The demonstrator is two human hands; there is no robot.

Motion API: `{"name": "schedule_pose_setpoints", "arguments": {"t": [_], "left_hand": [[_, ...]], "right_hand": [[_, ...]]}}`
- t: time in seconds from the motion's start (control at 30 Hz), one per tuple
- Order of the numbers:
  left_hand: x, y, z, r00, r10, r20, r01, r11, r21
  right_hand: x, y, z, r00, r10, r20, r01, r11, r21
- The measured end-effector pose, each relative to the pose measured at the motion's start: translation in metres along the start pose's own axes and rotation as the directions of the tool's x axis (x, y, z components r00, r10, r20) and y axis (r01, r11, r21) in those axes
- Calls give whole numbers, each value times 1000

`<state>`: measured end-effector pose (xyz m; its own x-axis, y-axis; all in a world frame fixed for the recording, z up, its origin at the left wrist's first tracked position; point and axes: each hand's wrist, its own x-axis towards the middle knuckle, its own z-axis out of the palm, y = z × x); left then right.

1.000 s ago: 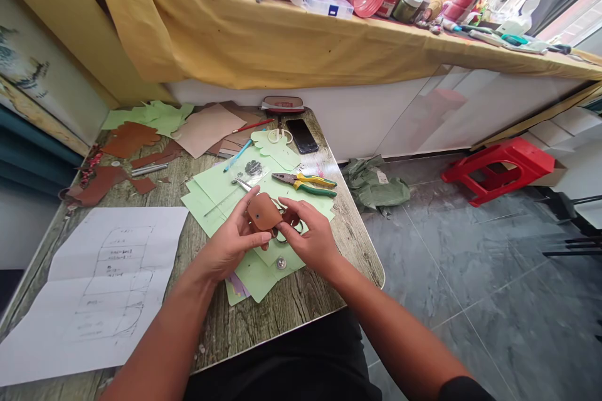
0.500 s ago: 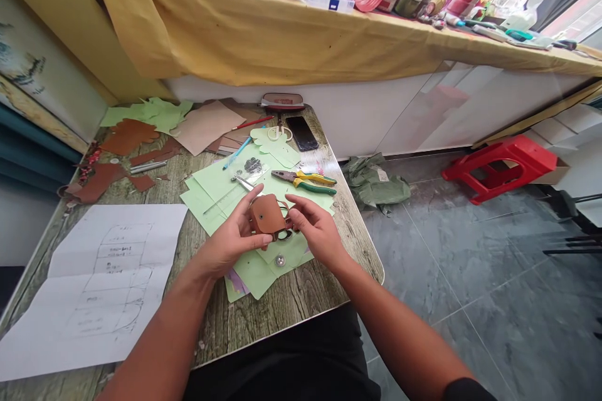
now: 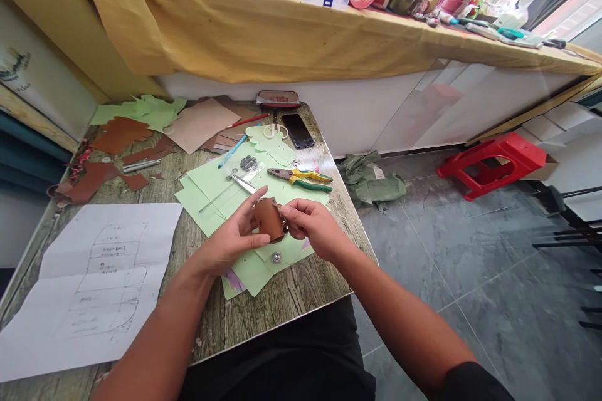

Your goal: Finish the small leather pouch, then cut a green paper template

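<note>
A small brown leather pouch (image 3: 269, 220) with a dark snap stud is held over the green paper sheets (image 3: 207, 191). My left hand (image 3: 235, 229) is closed around its left side, thumb low on the front and fingers behind. At the pouch's upper right edge, my right hand (image 3: 310, 225) pinches with thumb and forefinger; a thin part there seems to be between them, too small to make out fully. Just beyond the hands lie pliers (image 3: 298, 179) with yellow and green handles, and a pointed metal tool (image 3: 243, 183). A small round metal piece (image 3: 276, 257) rests below the pouch.
On the left lies white paper (image 3: 108, 282) with a drawn pattern. Leather scraps (image 3: 122, 135) cover the table's far left. Scissors (image 3: 275, 131), a phone (image 3: 298, 131) and a case (image 3: 278, 99) are at the back. A red stool (image 3: 493, 163) stands on the floor.
The pouch has turned, so its front now looks more rounded and upright. My right hand has closed from loosely spread fingers into a pinch at its edge. The view has shifted slightly.
</note>
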<state>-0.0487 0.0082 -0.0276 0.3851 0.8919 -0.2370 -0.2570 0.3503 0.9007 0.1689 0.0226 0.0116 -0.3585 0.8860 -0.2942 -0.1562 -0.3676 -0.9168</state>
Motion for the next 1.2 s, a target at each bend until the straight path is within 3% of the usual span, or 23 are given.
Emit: {"name": "schedule_pose_setpoints", "arguments": {"t": [0.27,0.4,0.83,1.0,1.07,1.13,1.2], "left_hand": [[4,-1,-1,999,29,-16,-29,999,-41],[3,-2,0,999,41,2,-40,981,-191],[12,-3,5,985,-10,-172,-61,914,-402],[13,-2,-2,984,-18,-175,-41,943,-329],[13,-1,-9,947,66,-315,-123,978,-166],[12,2,-15,864,229,-449,-232,971,49],[11,6,-20,813,360,-457,-315,933,175]], "right_hand": [[2,-22,3,997,46,65,-47,999,15],[2,-28,7,994,52,98,-56,998,32],[10,-39,15,989,72,130,-84,992,89],[17,-44,21,990,57,130,-69,994,83],[20,-44,21,991,53,126,-63,995,77],[23,-42,21,991,56,121,-64,996,66],[23,-39,21,991,67,118,-73,996,51]]}}
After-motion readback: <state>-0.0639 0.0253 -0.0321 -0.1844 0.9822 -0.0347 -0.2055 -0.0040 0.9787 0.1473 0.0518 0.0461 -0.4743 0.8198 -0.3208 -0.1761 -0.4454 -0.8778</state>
